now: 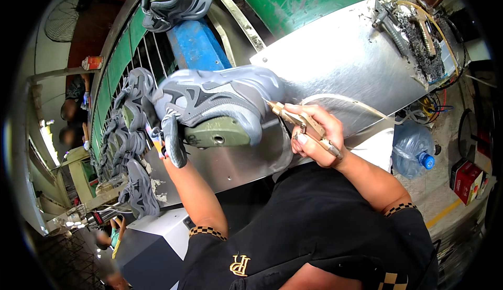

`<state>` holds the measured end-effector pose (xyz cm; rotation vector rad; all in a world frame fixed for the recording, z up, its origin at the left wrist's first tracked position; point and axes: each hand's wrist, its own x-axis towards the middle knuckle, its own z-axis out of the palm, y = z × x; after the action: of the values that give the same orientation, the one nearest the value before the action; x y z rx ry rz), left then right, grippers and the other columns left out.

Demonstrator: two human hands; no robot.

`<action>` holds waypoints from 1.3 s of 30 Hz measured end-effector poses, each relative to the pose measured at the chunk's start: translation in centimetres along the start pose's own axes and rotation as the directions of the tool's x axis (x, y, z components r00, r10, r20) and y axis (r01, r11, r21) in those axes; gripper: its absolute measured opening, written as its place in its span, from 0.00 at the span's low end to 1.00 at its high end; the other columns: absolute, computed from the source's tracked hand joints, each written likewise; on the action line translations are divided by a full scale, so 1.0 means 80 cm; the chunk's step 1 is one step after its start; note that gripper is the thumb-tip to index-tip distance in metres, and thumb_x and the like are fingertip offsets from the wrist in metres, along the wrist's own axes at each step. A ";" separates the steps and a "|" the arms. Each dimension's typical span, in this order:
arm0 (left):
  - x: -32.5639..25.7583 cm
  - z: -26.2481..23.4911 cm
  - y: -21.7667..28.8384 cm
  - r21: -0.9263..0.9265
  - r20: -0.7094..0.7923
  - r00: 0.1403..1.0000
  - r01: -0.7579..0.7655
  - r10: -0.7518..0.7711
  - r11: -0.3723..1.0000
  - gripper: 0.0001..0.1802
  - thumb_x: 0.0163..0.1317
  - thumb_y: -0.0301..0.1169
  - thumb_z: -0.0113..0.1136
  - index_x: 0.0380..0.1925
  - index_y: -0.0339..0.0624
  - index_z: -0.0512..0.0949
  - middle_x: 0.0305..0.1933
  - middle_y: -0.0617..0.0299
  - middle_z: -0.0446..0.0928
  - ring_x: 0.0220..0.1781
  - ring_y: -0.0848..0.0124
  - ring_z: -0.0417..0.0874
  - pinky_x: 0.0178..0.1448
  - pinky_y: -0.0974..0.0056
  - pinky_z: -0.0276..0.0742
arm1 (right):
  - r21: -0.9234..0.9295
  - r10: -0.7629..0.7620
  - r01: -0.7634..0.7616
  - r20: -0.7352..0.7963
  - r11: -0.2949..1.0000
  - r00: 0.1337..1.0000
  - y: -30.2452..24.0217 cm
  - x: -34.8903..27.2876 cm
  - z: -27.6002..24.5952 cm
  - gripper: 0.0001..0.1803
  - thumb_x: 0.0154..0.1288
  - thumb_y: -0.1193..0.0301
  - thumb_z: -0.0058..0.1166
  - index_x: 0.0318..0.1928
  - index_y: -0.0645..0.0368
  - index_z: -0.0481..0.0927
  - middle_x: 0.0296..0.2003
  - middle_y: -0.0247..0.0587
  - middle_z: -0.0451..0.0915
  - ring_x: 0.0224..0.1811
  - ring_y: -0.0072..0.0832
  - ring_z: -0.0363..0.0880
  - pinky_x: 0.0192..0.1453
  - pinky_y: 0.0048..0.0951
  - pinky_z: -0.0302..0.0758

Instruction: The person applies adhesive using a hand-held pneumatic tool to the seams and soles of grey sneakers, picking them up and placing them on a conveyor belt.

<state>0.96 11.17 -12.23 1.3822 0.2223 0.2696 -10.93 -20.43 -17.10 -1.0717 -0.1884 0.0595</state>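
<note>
While the right hand point(331, 127) clasps a metal tool point(313, 127) beside the shoe point(209, 92), left hand point(159, 144) grasp unclear. Shoe probably firm around green block point(236, 133); hold toe.

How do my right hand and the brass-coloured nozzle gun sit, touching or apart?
Touching. The head view shows the right hand closed around the brass-coloured nozzle gun, with its nozzle end sticking out.

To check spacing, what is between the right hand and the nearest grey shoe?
In the head view, the front of a brass-coloured tool; whether it touches the shoe is unclear.
</note>
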 end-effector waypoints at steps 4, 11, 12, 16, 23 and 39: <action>-0.044 -0.048 -0.003 0.066 -0.109 0.987 0.125 -0.117 0.990 0.22 0.70 0.39 0.49 0.57 0.37 0.72 0.54 0.54 0.77 0.55 0.63 0.78 0.58 0.60 0.75 | 0.052 0.051 -0.049 -0.041 0.997 0.998 0.004 0.021 0.014 0.24 0.59 0.79 0.48 0.58 0.68 0.71 0.33 0.35 0.79 0.30 0.14 0.74 0.35 0.19 0.72; -0.175 -0.120 0.004 0.161 -0.118 0.878 0.477 -0.463 0.864 0.31 0.69 0.53 0.47 0.62 0.42 0.67 0.59 0.56 0.74 0.54 0.62 0.79 0.45 0.53 0.82 | -0.046 0.067 -0.069 -0.053 0.997 0.996 0.021 0.043 0.037 0.23 0.58 0.77 0.50 0.56 0.64 0.72 0.30 0.38 0.81 0.27 0.15 0.75 0.33 0.20 0.72; -0.195 -0.108 0.008 0.203 -0.161 0.853 0.521 -0.496 0.829 0.32 0.69 0.55 0.46 0.62 0.43 0.67 0.58 0.57 0.75 0.55 0.61 0.79 0.47 0.53 0.82 | -0.074 0.043 -0.047 -0.054 0.996 0.998 0.023 0.043 0.039 0.24 0.57 0.76 0.51 0.56 0.64 0.72 0.29 0.38 0.81 0.26 0.14 0.75 0.32 0.20 0.72; -0.249 -0.054 0.019 0.194 -0.202 0.756 0.655 -0.623 0.731 0.33 0.68 0.61 0.42 0.56 0.46 0.70 0.51 0.57 0.78 0.51 0.60 0.81 0.44 0.53 0.84 | -0.024 0.107 -0.108 -0.055 0.994 0.993 0.034 0.040 0.047 0.24 0.55 0.76 0.52 0.55 0.64 0.73 0.25 0.37 0.80 0.21 0.13 0.71 0.27 0.20 0.68; -0.281 -0.011 0.012 0.037 0.043 0.681 0.730 -0.731 0.682 0.39 0.70 0.59 0.37 0.65 0.36 0.60 0.57 0.46 0.75 0.51 0.52 0.82 0.43 0.55 0.87 | 0.129 0.197 -0.191 -0.032 0.973 0.980 0.038 0.035 0.049 0.23 0.57 0.75 0.51 0.55 0.66 0.72 0.28 0.33 0.79 0.26 0.10 0.67 0.30 0.18 0.66; -0.285 0.059 -0.008 -0.225 0.333 0.617 0.786 -0.712 0.576 0.46 0.66 0.65 0.37 0.69 0.37 0.53 0.62 0.40 0.68 0.55 0.48 0.80 0.50 0.52 0.86 | 0.090 0.340 -0.357 0.164 0.930 0.926 0.002 -0.030 0.011 0.23 0.61 0.74 0.48 0.58 0.65 0.70 0.22 0.30 0.72 0.19 0.14 0.69 0.25 0.19 0.67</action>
<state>-19.13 -0.59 -12.09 0.8328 0.5470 -0.5493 -13.45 -19.89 -17.11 -0.9722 -0.1211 0.4671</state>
